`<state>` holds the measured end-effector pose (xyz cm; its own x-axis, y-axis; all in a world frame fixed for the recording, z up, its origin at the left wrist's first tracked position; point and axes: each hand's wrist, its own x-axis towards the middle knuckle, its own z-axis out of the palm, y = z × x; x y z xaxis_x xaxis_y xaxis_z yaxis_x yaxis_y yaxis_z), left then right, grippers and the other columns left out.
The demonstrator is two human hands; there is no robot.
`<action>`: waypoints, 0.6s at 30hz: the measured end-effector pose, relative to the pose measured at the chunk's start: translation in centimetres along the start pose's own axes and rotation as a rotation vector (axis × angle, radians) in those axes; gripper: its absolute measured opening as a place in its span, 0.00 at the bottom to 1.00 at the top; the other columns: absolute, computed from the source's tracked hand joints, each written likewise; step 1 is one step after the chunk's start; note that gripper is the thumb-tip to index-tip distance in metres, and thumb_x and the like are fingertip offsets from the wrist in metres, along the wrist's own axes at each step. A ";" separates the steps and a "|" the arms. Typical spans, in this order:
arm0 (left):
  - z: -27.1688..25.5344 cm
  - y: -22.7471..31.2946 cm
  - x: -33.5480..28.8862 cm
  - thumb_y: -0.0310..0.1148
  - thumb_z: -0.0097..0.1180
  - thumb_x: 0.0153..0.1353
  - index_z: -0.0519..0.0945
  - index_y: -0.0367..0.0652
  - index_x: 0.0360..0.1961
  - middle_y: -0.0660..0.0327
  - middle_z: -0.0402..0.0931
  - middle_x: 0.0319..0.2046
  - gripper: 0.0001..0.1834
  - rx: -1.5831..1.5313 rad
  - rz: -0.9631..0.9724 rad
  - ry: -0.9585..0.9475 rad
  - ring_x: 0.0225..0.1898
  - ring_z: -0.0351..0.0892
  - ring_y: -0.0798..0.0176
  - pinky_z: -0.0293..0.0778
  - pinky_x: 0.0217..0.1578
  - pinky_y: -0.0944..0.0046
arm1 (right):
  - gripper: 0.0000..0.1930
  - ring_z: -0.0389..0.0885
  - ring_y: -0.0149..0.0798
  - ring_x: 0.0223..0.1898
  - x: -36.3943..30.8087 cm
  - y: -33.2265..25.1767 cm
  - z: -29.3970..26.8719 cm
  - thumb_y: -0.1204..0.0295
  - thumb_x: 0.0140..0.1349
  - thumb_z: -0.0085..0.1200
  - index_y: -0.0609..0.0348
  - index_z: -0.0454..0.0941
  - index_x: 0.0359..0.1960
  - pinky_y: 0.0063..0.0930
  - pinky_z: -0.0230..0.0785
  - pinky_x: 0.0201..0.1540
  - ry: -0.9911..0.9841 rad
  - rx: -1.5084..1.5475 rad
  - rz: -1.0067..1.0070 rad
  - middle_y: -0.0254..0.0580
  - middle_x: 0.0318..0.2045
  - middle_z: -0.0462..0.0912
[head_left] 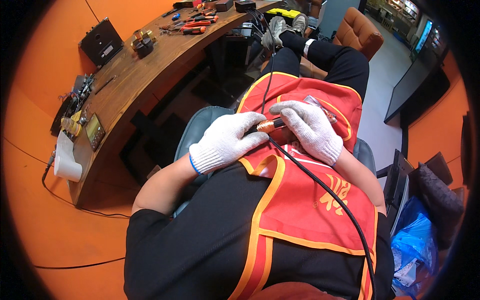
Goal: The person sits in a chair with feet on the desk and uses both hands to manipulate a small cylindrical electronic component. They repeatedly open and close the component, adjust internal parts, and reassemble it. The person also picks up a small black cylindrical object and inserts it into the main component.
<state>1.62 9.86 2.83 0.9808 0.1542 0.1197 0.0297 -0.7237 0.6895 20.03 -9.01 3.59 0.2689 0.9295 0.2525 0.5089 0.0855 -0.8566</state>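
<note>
**Copper-wound tool held in my lap**

At the centre of the frame, resting on my red vest [305, 200], lies a slim dark tool [272, 125] with a shiny band of copper winding around its middle. A black cable [320, 185] runs from it down toward the lower right, smooth and round; another thin black cord [267, 75] climbs to the upper middle of the frame. My left hand [227, 140], in a white knitted cotton glove with a blue cuff edge, is curled loosely closed over the tool's near end, fingertips touching the copper. My right hand [310, 127], gloved the same, is folded over the far end, fingers bent down around it. The vest is glossy fabric trimmed in orange. At the upper left curves a brown wooden desk [135, 75] carrying red-handled hand tools [192, 25] and a black box [102, 42]. A white paper roll [67, 160] stands at the left edge.
</note>
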 end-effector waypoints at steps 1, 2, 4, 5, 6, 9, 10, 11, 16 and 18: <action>0.1 0.0 0.0 0.38 0.66 0.73 0.82 0.34 0.62 0.52 0.87 0.50 0.23 0.033 0.038 0.023 0.51 0.85 0.61 0.79 0.57 0.61 | 0.14 0.86 0.35 0.43 -0.1 0.0 -0.1 0.68 0.81 0.54 0.65 0.83 0.58 0.30 0.77 0.49 0.003 -0.075 -0.025 0.44 0.46 0.89; 0.2 -0.1 0.1 0.40 0.65 0.73 0.83 0.35 0.61 0.49 0.87 0.48 0.23 -0.030 0.003 0.018 0.49 0.87 0.56 0.80 0.54 0.59 | 0.14 0.86 0.36 0.43 0.0 0.1 0.1 0.68 0.81 0.54 0.64 0.84 0.57 0.31 0.78 0.49 0.008 -0.139 -0.072 0.44 0.45 0.89; 0.4 -0.1 0.2 0.44 0.65 0.72 0.84 0.36 0.58 0.44 0.88 0.46 0.23 -0.167 -0.064 0.018 0.46 0.90 0.47 0.81 0.49 0.55 | 0.12 0.87 0.39 0.42 0.3 0.3 0.4 0.72 0.80 0.55 0.62 0.84 0.57 0.31 0.78 0.49 0.044 -0.253 -0.225 0.45 0.45 0.89; 0.4 0.0 0.2 0.45 0.65 0.72 0.84 0.36 0.58 0.44 0.88 0.45 0.24 -0.201 -0.073 0.028 0.45 0.90 0.47 0.81 0.49 0.56 | 0.12 0.87 0.40 0.42 0.4 0.3 0.5 0.72 0.79 0.55 0.61 0.84 0.57 0.30 0.78 0.49 0.047 -0.245 -0.269 0.46 0.45 0.89; 0.4 0.0 0.2 0.45 0.65 0.72 0.84 0.36 0.58 0.44 0.88 0.45 0.24 -0.237 -0.104 0.027 0.45 0.90 0.48 0.81 0.49 0.56 | 0.12 0.87 0.40 0.42 0.5 0.4 0.7 0.73 0.79 0.55 0.61 0.84 0.58 0.30 0.78 0.49 0.043 -0.235 -0.309 0.46 0.46 0.89; 0.3 0.2 0.1 0.47 0.64 0.72 0.83 0.36 0.59 0.44 0.88 0.44 0.25 -0.224 -0.134 0.030 0.44 0.90 0.47 0.81 0.49 0.55 | 0.12 0.87 0.38 0.41 0.5 0.3 0.7 0.73 0.79 0.56 0.61 0.84 0.59 0.29 0.78 0.48 0.064 -0.141 -0.276 0.45 0.44 0.89; 0.3 0.3 0.1 0.47 0.64 0.73 0.83 0.36 0.59 0.44 0.88 0.43 0.26 -0.200 -0.133 0.032 0.44 0.90 0.47 0.81 0.49 0.55 | 0.13 0.87 0.37 0.40 0.3 0.2 0.7 0.73 0.79 0.56 0.61 0.84 0.59 0.29 0.78 0.47 0.078 -0.094 -0.185 0.45 0.44 0.89; 0.4 0.3 0.1 0.48 0.64 0.73 0.83 0.36 0.59 0.44 0.88 0.44 0.26 -0.124 -0.099 0.042 0.45 0.90 0.46 0.82 0.49 0.55 | 0.13 0.86 0.36 0.40 0.2 0.1 0.6 0.72 0.79 0.56 0.61 0.84 0.59 0.29 0.78 0.47 0.091 -0.046 -0.093 0.45 0.43 0.89; 0.6 0.6 0.2 0.49 0.63 0.73 0.82 0.36 0.60 0.43 0.88 0.45 0.27 -0.012 -0.023 0.049 0.47 0.90 0.44 0.81 0.50 0.53 | 0.12 0.86 0.35 0.37 0.4 -0.1 0.5 0.71 0.78 0.57 0.61 0.85 0.57 0.26 0.77 0.47 0.044 -0.215 -0.185 0.42 0.39 0.90; 0.5 0.5 0.4 0.48 0.65 0.72 0.83 0.35 0.59 0.44 0.88 0.45 0.27 -0.119 -0.095 0.028 0.46 0.89 0.49 0.81 0.50 0.55 | 0.12 0.87 0.36 0.38 0.6 0.0 0.7 0.71 0.78 0.57 0.61 0.85 0.57 0.27 0.77 0.47 0.051 -0.203 -0.256 0.42 0.40 0.90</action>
<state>2.08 9.19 2.83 0.9689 0.2379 0.0683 0.0974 -0.6205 0.7782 19.60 -8.23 3.46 0.1489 0.8677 0.4743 0.7167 0.2358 -0.6563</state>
